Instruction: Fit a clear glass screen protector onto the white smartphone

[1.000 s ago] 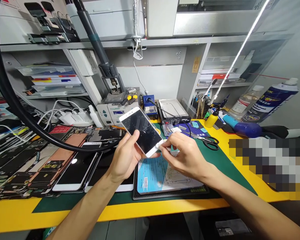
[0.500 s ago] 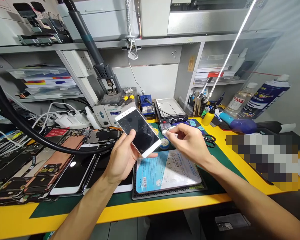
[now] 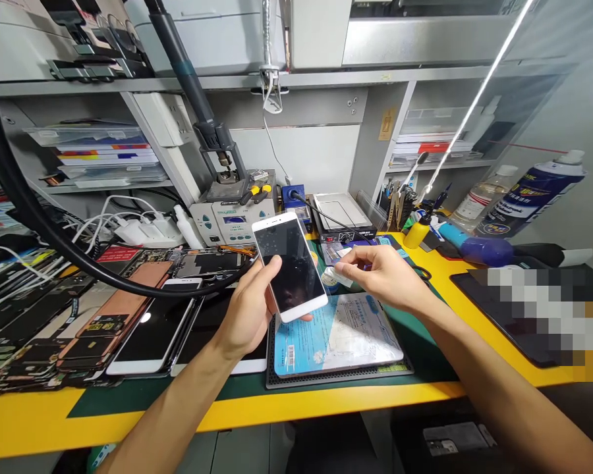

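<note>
A white-framed smartphone (image 3: 292, 266) with a dark, speckled screen is tilted toward me, held by my left hand (image 3: 250, 299). The thumb lies on the screen's left edge and the fingers pass behind the phone. Just right of it, my right hand (image 3: 383, 273) pinches a small crumpled white wad (image 3: 340, 275), like tissue or cloth, between thumb and fingers. The wad is apart from the phone. Beneath both hands a blue-and-white printed package (image 3: 338, 339) rests on a black perforated mat (image 3: 340, 380).
Several phones and phone parts, among them a white phone (image 3: 153, 329), cover the left side. A black cable (image 3: 44, 240) loops across the foreground. Behind are a soldering station (image 3: 234, 220) and a heating plate (image 3: 340, 214). A spray can (image 3: 534, 194) and yellow bottle (image 3: 418, 230) stand right.
The phone has turned more upright and shifted slightly right in my left hand. My right hand still pinches the white wad. The whole view has shifted slightly.
</note>
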`<state>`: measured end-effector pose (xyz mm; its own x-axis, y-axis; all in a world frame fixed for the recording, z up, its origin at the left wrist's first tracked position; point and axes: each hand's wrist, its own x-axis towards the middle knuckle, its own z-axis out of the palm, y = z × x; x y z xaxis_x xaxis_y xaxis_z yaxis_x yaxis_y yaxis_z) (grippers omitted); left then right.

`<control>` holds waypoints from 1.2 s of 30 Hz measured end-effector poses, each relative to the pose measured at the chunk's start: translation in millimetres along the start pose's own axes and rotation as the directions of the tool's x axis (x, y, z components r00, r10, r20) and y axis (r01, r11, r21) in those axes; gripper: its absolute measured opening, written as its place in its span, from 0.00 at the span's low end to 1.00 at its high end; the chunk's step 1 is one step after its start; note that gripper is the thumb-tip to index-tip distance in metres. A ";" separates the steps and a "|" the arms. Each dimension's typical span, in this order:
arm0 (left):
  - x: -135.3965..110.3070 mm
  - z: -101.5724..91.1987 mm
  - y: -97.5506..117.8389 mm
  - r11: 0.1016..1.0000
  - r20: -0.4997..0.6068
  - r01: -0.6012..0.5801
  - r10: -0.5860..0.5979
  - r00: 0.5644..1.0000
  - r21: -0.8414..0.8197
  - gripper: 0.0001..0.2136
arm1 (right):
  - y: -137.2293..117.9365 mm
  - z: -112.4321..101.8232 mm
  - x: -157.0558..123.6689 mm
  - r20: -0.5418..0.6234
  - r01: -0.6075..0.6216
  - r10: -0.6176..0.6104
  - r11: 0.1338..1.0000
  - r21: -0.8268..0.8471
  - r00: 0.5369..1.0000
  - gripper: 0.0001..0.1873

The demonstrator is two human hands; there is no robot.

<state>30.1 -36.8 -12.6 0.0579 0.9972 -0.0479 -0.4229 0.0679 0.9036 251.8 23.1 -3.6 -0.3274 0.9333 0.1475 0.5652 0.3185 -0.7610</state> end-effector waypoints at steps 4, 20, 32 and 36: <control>0.3 0.3 -2.4 1.000 0.003 0.007 -0.007 1.000 0.020 0.14 | 5.1 -6.7 -1.1 0.177 0.005 -0.018 0.997 0.072 0.984 0.14; -3.2 4.8 -4.9 0.995 0.057 0.085 -0.087 0.995 0.050 0.19 | 3.8 -16.7 -3.0 0.218 0.075 -0.101 0.990 0.120 0.971 0.20; -2.7 9.9 -6.7 0.984 0.040 0.145 -0.150 0.988 0.098 0.19 | 2.0 11.7 -3.0 0.106 -0.105 0.063 0.885 0.454 0.992 0.17; -2.1 10.6 -6.6 0.981 0.045 0.162 -0.168 0.985 0.106 0.18 | 0.8 10.2 -3.1 0.125 -0.113 0.059 0.867 0.485 0.990 0.14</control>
<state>42.4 -39.7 -14.0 0.1683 0.9692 -0.1796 -0.3093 0.2250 0.9240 245.5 18.8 -11.1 -0.3856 0.9224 0.0216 0.1603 0.0901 -0.9830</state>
